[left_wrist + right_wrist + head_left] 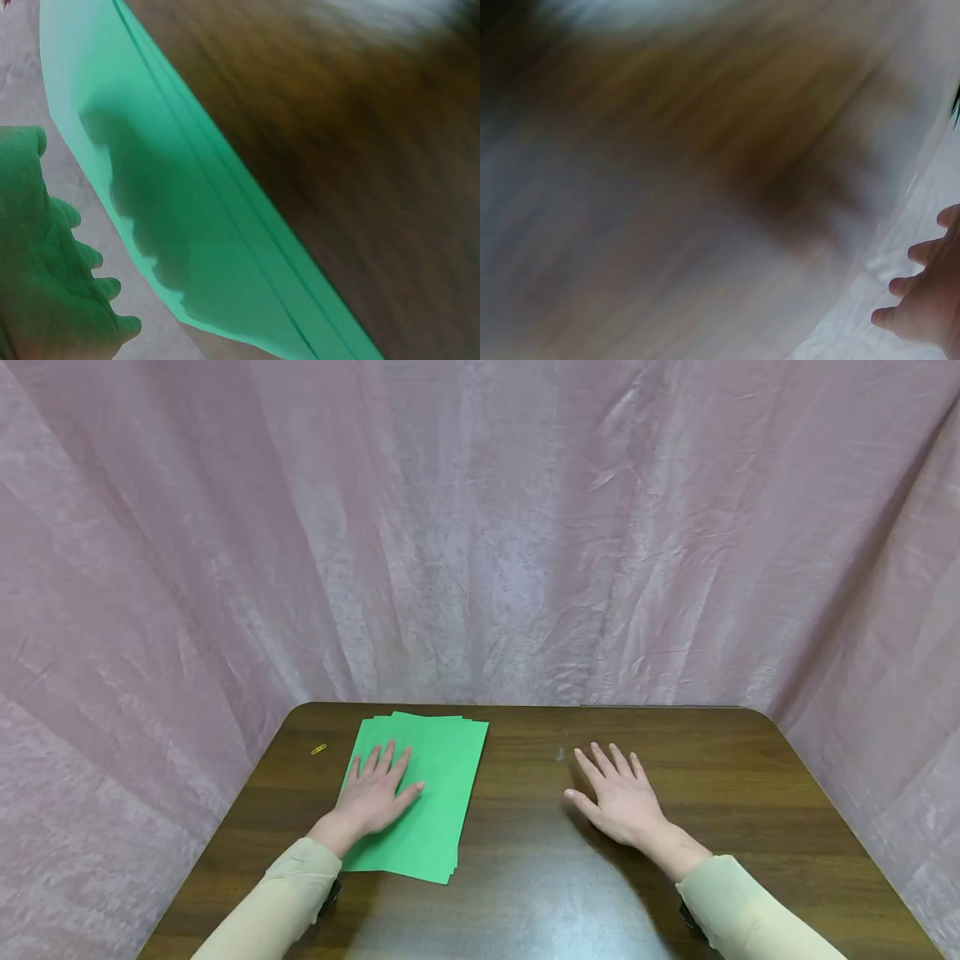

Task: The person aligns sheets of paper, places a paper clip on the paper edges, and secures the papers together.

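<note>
A loose stack of green paper sheets point(442, 793) lies on the left half of the table, its edges slightly out of line. Over it my left hand point(372, 797) is spread, palm down. The left wrist view shows the left hand point(45, 247) raised off the sheets, casting a shadow on them, with nothing in its fingers. To the right, my right hand point(624, 806) is spread over bare wood, also holding nothing. Its fingertips point(904, 286) appear at the lower right of the right wrist view, above the tabletop. A small yellow paper clip point(318, 749) lies left of the stack.
The dark wooden table point(525, 852) has rounded far corners. Pinkish curtains point(495, 527) hang behind it and along both sides. A small pale mark point(560, 754) shows on the wood between the stack and my right hand.
</note>
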`<state>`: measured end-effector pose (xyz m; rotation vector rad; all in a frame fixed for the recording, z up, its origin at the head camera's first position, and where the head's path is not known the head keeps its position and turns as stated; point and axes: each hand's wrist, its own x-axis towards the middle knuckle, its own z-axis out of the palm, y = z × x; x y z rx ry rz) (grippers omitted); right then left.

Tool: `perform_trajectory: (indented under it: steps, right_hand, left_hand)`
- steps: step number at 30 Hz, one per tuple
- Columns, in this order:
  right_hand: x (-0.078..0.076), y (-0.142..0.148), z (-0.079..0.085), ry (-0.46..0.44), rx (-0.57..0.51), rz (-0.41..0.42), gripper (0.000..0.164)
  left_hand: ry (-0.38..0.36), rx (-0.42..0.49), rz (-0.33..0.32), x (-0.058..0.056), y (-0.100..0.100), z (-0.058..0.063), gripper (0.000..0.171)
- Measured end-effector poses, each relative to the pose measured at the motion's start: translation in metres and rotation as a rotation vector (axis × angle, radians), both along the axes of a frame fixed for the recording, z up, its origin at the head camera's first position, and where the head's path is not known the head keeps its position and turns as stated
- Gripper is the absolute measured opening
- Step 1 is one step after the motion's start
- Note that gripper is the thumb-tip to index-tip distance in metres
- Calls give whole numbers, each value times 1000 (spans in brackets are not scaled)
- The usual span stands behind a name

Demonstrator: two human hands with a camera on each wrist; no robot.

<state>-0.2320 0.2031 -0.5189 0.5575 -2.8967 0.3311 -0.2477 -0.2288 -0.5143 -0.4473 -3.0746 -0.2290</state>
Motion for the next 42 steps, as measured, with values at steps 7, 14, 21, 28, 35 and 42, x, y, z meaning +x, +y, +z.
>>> perform_trajectory:
  steps: [7,14,21,28,35,42]
  right_hand:
    - [3,-40,3,-28,0,136,75]
    - [8,-84,9,-79,34,255,74]
    - [11,-126,12,-126,62,342,75]
    - [17,-161,6,-120,129,398,76]
    - [21,-184,0,-104,180,414,76]
    - [23,-196,1,-145,250,414,74]
  left_hand:
    - [-23,-2,-27,5,-19,-7,78]
    - [-55,15,-65,11,-36,-10,78]
    - [-79,30,-83,14,-47,-13,78]
    - [-86,19,-85,15,-55,-15,76]
    - [-63,11,-89,16,-63,-17,73]
    - [-59,12,-99,15,-69,-21,68]
